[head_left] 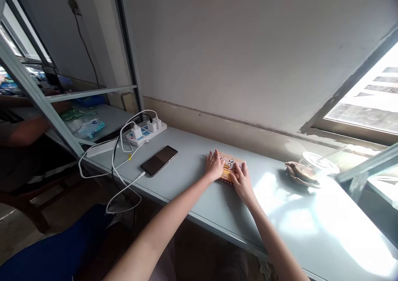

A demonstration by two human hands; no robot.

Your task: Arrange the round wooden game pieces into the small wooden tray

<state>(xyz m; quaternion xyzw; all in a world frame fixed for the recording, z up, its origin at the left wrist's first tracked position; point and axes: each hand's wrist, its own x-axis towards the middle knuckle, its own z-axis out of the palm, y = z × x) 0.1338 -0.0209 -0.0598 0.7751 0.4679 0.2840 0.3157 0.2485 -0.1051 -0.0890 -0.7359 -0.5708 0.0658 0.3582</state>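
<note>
A small flat orange and tan printed box [230, 165] lies on the grey table [199, 198] near its middle. My left hand [214, 164] rests flat on the box's left end, fingers stretched forward. My right hand [243, 182] lies flat on its right end, fingers pointing up over the box. Both hands press on the box from above; neither wraps around it.
A dark phone [158, 160] lies left of the box, cabled to a white power strip [146, 132] with chargers. A brown crumpled thing [302, 174] and a lidded plastic cup [320, 163] sit at the right by the window. Another person's arm [23, 129] shows at far left.
</note>
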